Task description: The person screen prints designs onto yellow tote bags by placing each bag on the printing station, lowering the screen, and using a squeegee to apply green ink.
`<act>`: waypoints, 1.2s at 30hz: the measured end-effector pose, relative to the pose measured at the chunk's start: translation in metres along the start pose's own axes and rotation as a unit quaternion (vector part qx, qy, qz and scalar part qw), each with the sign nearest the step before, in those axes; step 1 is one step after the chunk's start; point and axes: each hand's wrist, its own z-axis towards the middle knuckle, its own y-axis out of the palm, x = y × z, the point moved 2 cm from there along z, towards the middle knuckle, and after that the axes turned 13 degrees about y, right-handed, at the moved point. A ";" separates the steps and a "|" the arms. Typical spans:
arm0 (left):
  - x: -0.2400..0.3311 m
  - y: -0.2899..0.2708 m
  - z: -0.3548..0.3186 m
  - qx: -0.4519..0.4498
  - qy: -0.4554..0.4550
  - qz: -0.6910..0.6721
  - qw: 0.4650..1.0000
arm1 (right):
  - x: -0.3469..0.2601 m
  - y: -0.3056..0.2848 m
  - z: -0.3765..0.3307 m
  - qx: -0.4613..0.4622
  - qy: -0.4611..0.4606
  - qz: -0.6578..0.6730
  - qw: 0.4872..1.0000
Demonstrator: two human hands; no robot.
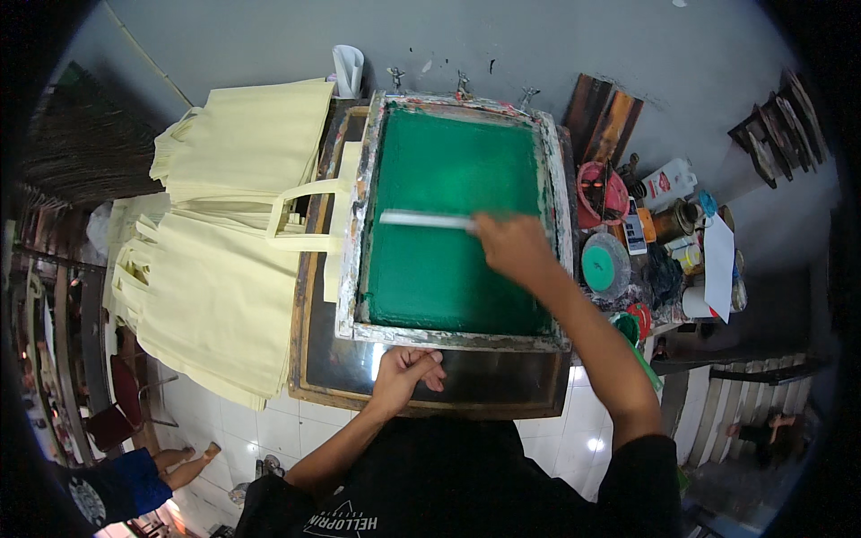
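Observation:
A screen-printing frame (456, 339), its mesh (448, 287) coated green, lies over a dark board with a wooden rim (430, 408). My right hand (509, 244), slightly blurred, is closed on a squeegee (426, 219) whose pale bar stretches leftward across the middle of the mesh. Just below the frame's near edge is my left hand (405, 378), its fingers curled in and nothing seen in them. Out from under the frame's left side come the handles (309, 242) of a cream tote bag (343, 260); the rest of that bag is hidden.
Stacks of cream tote bags (215, 296) stand on the left. Clamps (462, 85) hold the frame's far edge. A side surface at right carries a pink basket (603, 193), a tub of green ink (605, 266), a phone (635, 231) and a white jug (670, 179). Another person (117, 484) is at lower left.

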 end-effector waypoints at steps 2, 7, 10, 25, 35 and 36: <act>-0.002 -0.002 0.002 -0.024 0.014 -0.021 0.999 | 0.021 -0.002 0.050 -0.051 0.046 -0.050 0.996; 0.012 -0.006 0.004 -0.007 -0.086 -0.184 0.979 | 0.059 -0.028 0.151 -0.112 0.059 0.089 0.988; 0.016 -0.008 -0.004 -0.028 -0.120 -0.220 0.968 | 0.061 -0.035 0.175 -0.117 0.079 0.069 0.988; 0.201 -0.009 0.227 0.032 0.494 0.585 0.642 | 0.030 -0.007 0.120 0.032 0.087 -0.017 0.996; 0.172 -0.019 0.176 -0.049 0.314 0.597 0.736 | 0.004 -0.015 0.037 0.017 0.072 0.017 0.997; 0.169 -0.019 0.164 -0.051 0.315 0.600 0.734 | 0.001 -0.013 0.025 0.034 0.066 0.029 0.997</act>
